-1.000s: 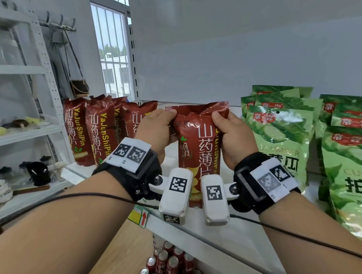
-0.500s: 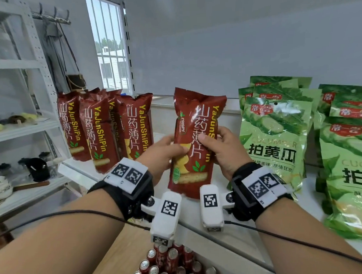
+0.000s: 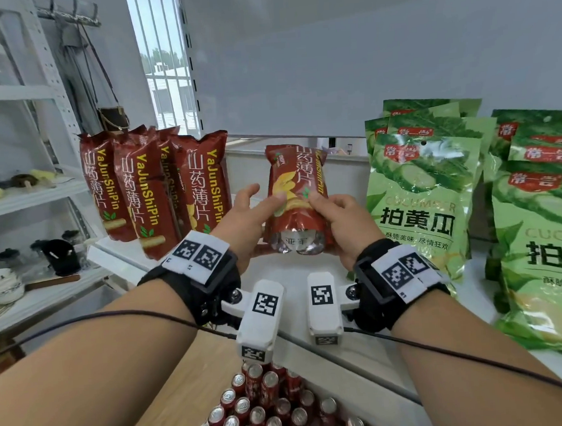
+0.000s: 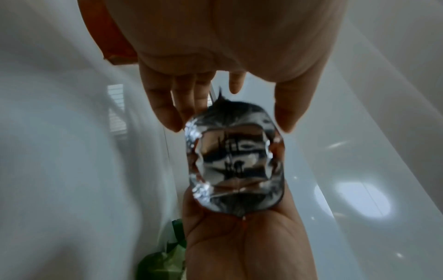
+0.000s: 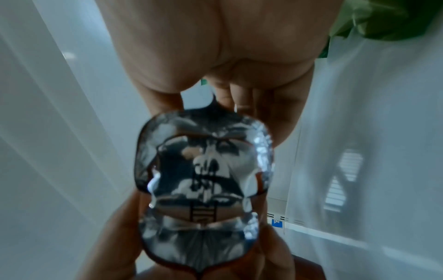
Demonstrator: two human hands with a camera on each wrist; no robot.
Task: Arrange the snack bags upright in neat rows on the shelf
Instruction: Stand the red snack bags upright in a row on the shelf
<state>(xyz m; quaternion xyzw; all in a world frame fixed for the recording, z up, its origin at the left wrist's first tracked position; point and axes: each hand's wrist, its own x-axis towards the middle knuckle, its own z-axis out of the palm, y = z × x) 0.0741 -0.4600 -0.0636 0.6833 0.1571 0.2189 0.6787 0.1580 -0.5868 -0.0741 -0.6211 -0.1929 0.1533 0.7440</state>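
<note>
- White shelf (image 3: 363, 349): row of red foil snack bags (image 3: 160, 190) left, green cucumber-print bags (image 3: 426, 197) right.
- Between them, one red foil snack bag with silver base (image 3: 297, 198), tilted backward.
- Right hand (image 3: 342, 222) grasps it; left hand (image 3: 244, 221), fingers straight, touches it.

Red snack bag (image 3: 296, 192): tilted back, silver base toward the viewer, over the shelf (image 3: 363, 349). Red bags (image 3: 155, 191) upright left; green bags (image 3: 426, 197) right.

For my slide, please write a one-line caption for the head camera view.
Both hands, left hand and right hand, place a red snack bag on the white shelf.
</note>
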